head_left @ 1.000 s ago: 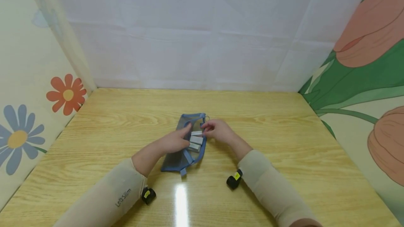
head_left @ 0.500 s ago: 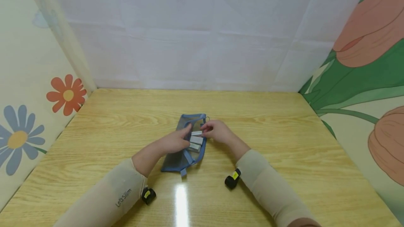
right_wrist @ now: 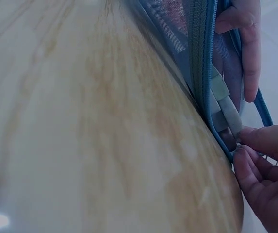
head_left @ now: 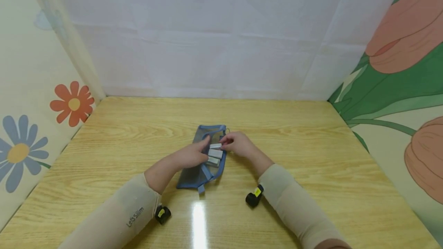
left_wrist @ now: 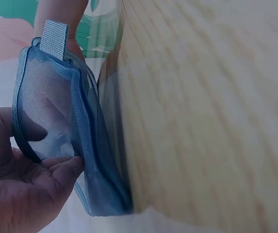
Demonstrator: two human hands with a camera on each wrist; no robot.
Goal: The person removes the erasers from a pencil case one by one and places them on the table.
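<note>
Partly hidden blocks point(head_left: 215, 153), inside blue pouch point(head_left: 191, 176)

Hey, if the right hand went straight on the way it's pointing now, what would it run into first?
Probably the farthest white block, in the open mouth of the blue mesh pouch. It lies just ahead of the right hand; whether they touch is hard to judge.
</note>
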